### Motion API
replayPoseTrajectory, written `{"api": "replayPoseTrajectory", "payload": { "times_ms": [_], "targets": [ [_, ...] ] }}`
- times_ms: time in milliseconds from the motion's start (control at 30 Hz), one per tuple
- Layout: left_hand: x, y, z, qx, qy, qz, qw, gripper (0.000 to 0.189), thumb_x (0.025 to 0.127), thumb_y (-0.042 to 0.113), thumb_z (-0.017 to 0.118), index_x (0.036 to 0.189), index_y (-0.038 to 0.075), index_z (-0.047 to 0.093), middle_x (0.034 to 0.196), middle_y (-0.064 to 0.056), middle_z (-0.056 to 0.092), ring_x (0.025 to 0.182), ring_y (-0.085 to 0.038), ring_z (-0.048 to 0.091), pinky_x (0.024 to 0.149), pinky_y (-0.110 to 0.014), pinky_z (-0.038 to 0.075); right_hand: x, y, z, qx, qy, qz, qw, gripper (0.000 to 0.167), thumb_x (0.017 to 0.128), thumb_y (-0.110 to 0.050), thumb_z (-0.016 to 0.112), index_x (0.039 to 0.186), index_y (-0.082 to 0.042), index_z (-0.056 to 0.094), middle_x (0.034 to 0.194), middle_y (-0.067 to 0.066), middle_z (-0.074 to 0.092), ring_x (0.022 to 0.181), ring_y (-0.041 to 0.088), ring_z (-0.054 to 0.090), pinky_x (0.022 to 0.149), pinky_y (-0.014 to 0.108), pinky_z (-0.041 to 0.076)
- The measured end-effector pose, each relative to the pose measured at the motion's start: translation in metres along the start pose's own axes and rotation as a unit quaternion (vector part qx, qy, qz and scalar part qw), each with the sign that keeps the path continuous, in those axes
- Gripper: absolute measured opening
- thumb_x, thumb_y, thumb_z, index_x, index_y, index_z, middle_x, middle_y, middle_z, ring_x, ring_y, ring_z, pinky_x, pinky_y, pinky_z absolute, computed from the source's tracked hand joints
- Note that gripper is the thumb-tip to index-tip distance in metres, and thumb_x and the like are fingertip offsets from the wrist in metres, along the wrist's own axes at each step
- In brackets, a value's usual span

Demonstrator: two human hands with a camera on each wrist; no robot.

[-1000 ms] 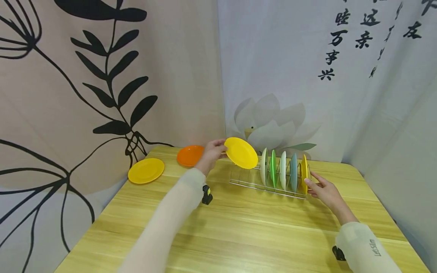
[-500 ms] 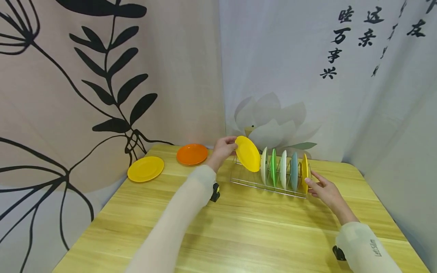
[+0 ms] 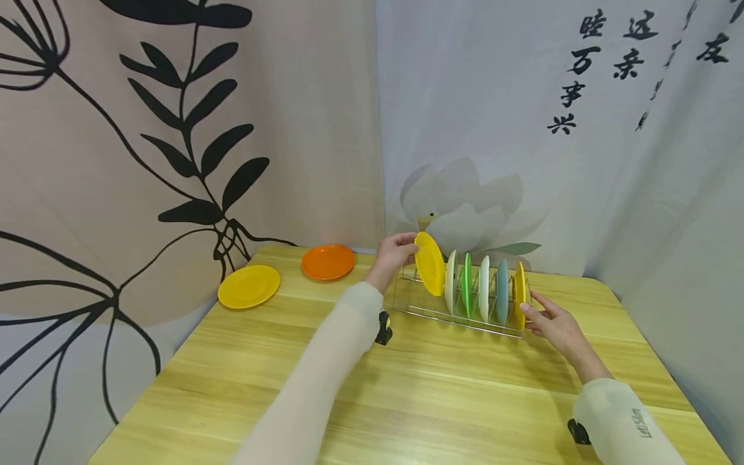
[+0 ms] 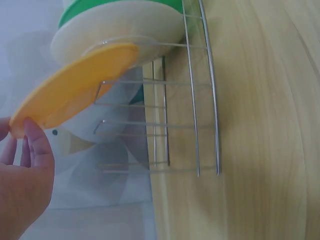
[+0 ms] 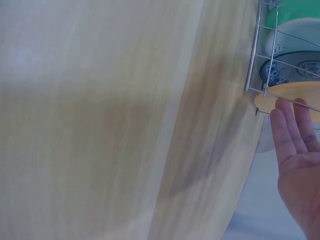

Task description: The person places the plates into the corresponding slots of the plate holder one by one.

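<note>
Yellow, round and thin, the held plate [image 3: 429,264] tilts.

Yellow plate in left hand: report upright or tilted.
Tilted: in the head view, the yellow plate, pinched by the left hand, slants, unlike the upright green plate.

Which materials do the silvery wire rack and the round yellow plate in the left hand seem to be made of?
Silvery wire rack: shiny metal, perhaps steel; thin rods gleam. Round yellow plate: smooth plastic or glazed ceramic, I cannot tell which; its colour is even, with no visible grain.
</note>
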State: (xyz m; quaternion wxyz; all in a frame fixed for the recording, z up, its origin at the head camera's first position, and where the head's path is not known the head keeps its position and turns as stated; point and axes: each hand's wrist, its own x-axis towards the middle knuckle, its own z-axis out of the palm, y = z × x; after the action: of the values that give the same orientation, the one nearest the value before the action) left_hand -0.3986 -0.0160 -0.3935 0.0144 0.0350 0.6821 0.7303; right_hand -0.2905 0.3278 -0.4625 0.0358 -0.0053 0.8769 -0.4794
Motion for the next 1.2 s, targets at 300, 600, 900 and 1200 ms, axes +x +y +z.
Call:
{"api": "replayPoseTrajectory", "payload": {
  "times_ms": [300,600,900,1200],
  "targets": [
    [0.0,-0.008,0.013,-0.028,-0.015,-0.007,0.9995,0.038,0.093,0.003,0.066,0.13,0.001,0.063,0.127,-0.013,0.062,0.101,-0.024,0.063,0.094,-0.046,0.053,0.002,0.003,0.001,0.004,0.0,-0.002,1.0,0.084,0.098,-0.057,0.05,0.16,-0.012,0.015,0.135,0.036,0.05,0.112,0.042,0.062,0.09,0.043,0.055],
    [-0.004,-0.007,0.004,-0.039,-0.009,-0.01,0.9992,0.039,0.093,0.005,0.066,0.132,0.002,0.062,0.119,-0.012,0.062,0.108,-0.03,0.06,0.1,-0.052,0.047,0.0,0.0,0.001,-0.007,-0.002,-0.002,1.0,0.084,0.099,-0.058,0.049,0.16,-0.012,0.014,0.136,0.036,0.049,0.112,0.043,0.062,0.091,0.045,0.054],
    [-0.003,0.009,-0.023,-0.026,0.009,-0.014,0.9995,0.041,0.094,0.009,0.067,0.135,0.006,0.06,0.117,-0.01,0.063,0.106,-0.028,0.061,0.097,-0.046,0.051,-0.004,0.001,-0.002,-0.02,-0.006,-0.003,0.9998,0.085,0.099,-0.059,0.046,0.16,-0.011,0.012,0.136,0.037,0.049,0.113,0.043,0.061,0.092,0.05,0.053],
    [-0.001,0.018,-0.088,-0.071,0.072,-0.019,0.9948,0.045,0.093,0.009,0.069,0.136,0.006,0.059,0.119,-0.009,0.062,0.102,-0.023,0.061,0.084,-0.031,0.054,-0.003,0.0,0.0,-0.016,-0.01,0.0,0.9998,0.085,0.099,-0.059,0.046,0.16,-0.012,0.011,0.135,0.037,0.049,0.113,0.044,0.061,0.093,0.051,0.052]
  ]
}}
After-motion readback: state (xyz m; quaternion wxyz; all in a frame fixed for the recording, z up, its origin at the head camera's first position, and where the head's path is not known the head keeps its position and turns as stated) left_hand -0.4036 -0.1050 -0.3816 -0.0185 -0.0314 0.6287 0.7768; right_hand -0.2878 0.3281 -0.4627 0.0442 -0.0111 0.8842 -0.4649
